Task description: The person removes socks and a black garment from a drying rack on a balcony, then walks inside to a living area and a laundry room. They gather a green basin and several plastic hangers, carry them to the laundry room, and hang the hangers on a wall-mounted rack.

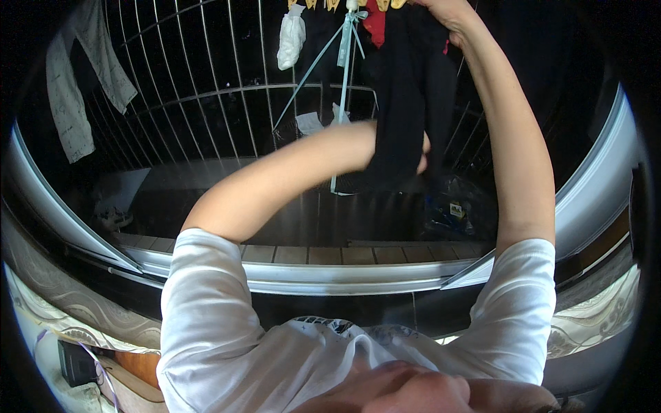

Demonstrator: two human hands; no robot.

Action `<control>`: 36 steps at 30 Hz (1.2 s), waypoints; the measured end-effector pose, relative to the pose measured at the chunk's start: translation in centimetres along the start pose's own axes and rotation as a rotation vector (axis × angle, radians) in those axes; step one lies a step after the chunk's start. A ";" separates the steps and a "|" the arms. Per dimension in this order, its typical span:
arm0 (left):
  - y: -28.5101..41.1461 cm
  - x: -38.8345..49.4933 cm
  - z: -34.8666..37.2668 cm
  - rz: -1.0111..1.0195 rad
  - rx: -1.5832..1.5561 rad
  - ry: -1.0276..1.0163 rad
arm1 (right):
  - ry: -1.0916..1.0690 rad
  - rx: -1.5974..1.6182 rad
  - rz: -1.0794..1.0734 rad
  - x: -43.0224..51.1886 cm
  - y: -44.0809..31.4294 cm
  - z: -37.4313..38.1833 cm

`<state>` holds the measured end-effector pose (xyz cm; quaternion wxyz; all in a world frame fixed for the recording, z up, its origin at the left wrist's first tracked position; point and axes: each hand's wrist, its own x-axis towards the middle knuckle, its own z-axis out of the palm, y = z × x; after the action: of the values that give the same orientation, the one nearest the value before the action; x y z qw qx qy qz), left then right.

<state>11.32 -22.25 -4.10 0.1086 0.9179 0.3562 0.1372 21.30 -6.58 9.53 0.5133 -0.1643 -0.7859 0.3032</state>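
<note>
A black garment (400, 98) hangs in long dark panels from the row of yellow clothespins (382, 5) at the top edge. My left forearm passes behind one panel. Only some fingertips of my left hand (425, 154) show past that panel's right edge, so its grip is hidden. Raised at the top, my right hand (450, 15) is beside the garment's upper end and the pins. Its fingers are partly cut off by the frame. A red cloth (375, 23) hangs just left of the garment, and a white sock-like item (292, 38) hangs further left.
Metal window bars (237, 77) curve behind the laundry. Light-blue ribbons (344, 72) dangle from the hanger's centre. Grey patterned trousers (77, 93) hang at far left. Below runs a white sliding-door track (341, 279) beside a tiled edge (325, 255). A clear plastic bag (449, 211) lies low right.
</note>
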 end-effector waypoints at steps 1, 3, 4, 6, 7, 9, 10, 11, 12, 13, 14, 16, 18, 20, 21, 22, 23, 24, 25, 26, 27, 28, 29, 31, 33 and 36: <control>1.0 -0.9 0.8 0.056 -0.030 -0.011 | 0.043 -0.104 -0.043 0.2 0.2 -0.1; 3.0 -1.8 1.5 0.368 -0.089 -0.120 | -0.001 -0.164 -0.059 0.4 0.3 -0.1; 3.9 -1.9 1.7 0.308 -0.131 -0.188 | -0.003 -0.215 -0.052 0.5 0.2 0.0; 5.3 -1.7 1.6 0.381 -0.087 -0.004 | 0.024 -0.295 -0.017 0.6 -0.1 0.2; 5.7 -1.6 1.5 0.470 0.026 0.218 | 0.053 -0.324 0.011 0.5 -0.3 0.2; 5.5 -0.7 0.5 0.435 0.124 0.607 | 0.091 -0.351 0.065 0.3 -0.6 0.3; 5.0 -0.3 -0.4 0.507 0.265 0.819 | 0.100 -0.349 0.089 0.2 -0.7 0.3; 4.3 0.2 -1.4 0.548 0.411 0.997 | 0.111 -0.346 0.115 0.2 -0.6 0.3; 3.4 0.9 -2.6 0.444 0.538 1.028 | 0.110 -0.330 0.118 0.2 -0.5 0.1; 2.5 1.5 -3.9 0.387 0.675 1.107 | 0.106 -0.315 0.121 0.3 -0.4 0.0; 1.6 1.9 -4.9 0.312 0.738 1.113 | 0.099 -0.301 0.119 0.5 -0.2 -0.1; -0.1 2.2 -6.1 0.292 0.927 1.149 | 0.049 -0.085 0.118 0.7 0.6 -0.6; -1.2 2.8 -6.3 0.271 0.991 1.109 | -0.014 -0.050 0.127 0.8 1.3 -1.8; -1.8 2.8 -6.1 0.237 0.979 1.056 | -0.101 -0.092 0.144 0.5 1.9 -3.0; -2.0 2.7 -6.0 0.201 0.940 1.053 | -0.066 -0.082 0.124 0.4 2.1 -3.4; -2.1 2.6 -5.8 0.152 0.897 1.032 | -0.032 -0.071 0.105 0.0 2.3 -3.9; -2.2 2.5 -5.7 0.081 0.847 0.982 | 0.004 -0.060 0.087 -0.3 2.4 -4.3; -2.2 2.2 -5.6 0.076 0.743 0.971 | 0.034 -0.164 0.055 -0.5 2.3 -4.8; -2.5 1.8 -5.8 0.072 0.675 0.964 | -0.018 -0.076 0.034 -0.8 2.2 -5.2; -2.8 1.3 -6.2 0.085 0.610 0.956 | -0.024 -0.136 0.033 -0.8 2.0 -5.6; -3.2 0.7 -6.7 0.125 0.562 0.967 | -0.030 -0.196 0.031 -1.0 1.7 -6.1; -3.6 0.3 -7.4 0.044 0.452 0.950 | -0.062 -0.185 0.115 -1.1 1.4 -6.7; -4.3 -0.1 -8.2 0.059 0.371 0.960 | -0.092 -0.158 0.069 -1.1 1.3 -7.2; -5.4 0.1 -10.1 0.083 0.349 0.990 | -0.014 -0.208 0.099 -1.1 1.1 -8.2; -6.7 0.1 -11.4 0.031 0.199 0.949 | -0.102 -0.198 0.091 -0.8 0.9 -9.0; -8.9 0.7 -12.8 0.062 -0.114 1.096 | -0.162 -0.206 0.034 -0.6 0.4 -9.6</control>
<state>2.05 -14.07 5.44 -0.0474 0.7148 0.3256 0.6170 30.21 -3.65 11.65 0.4233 -0.2042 -0.8489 0.2419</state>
